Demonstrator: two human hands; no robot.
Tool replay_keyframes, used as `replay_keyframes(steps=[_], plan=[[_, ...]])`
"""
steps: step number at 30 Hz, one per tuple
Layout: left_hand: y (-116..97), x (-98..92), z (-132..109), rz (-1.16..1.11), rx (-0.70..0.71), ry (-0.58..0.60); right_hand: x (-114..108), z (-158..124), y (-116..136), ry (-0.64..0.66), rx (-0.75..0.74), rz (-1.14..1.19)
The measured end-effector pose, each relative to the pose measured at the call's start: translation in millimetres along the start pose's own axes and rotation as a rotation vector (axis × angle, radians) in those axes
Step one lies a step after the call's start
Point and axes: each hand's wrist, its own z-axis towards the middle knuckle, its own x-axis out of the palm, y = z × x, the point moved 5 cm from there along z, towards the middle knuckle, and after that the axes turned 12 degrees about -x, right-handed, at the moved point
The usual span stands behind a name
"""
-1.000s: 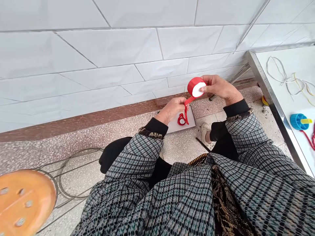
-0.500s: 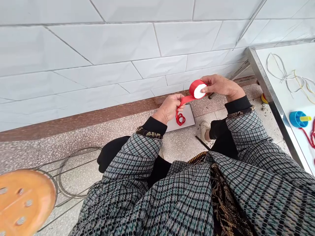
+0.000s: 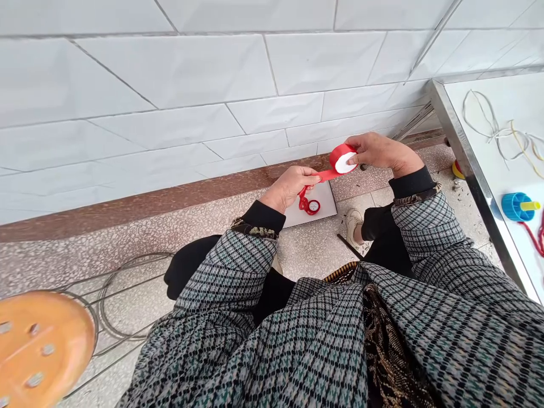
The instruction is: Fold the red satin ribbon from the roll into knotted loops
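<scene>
My right hand, out in front near the tiled wall, grips a roll of red ribbon with a white side face. Its thumb presses on that white face. A short flat strip of the ribbon runs from the roll to my left hand. There the strip's end is pinched between thumb and fingers. Just below my left hand are crumpled red loops and a small red ring-shaped item with a white label. Whether these hang from the hand or lie on the white board is unclear.
A metal-edged table stands at right, with tangled pale cords, a blue spool with a yellow peg and red cord on it. An orange stool is at lower left. The tiled wall rises ahead.
My right hand and the ribbon roll have shifted slightly downward. The red loops below my left hand have changed shape and sit a little differently. Both hands keep their hold.
</scene>
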Motion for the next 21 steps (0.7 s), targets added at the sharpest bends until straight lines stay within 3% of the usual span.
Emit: replay_keyframes(steps=[12, 21], plan=[[0, 9.3, 1, -0.201, -0.054, -0.008, 9, 4, 17, 0.130, 0.011, -0.317], [6, 15.5, 9, -0.002, -0.084, -0.138, 40, 7, 48, 0.256, -0.040, -0.590]])
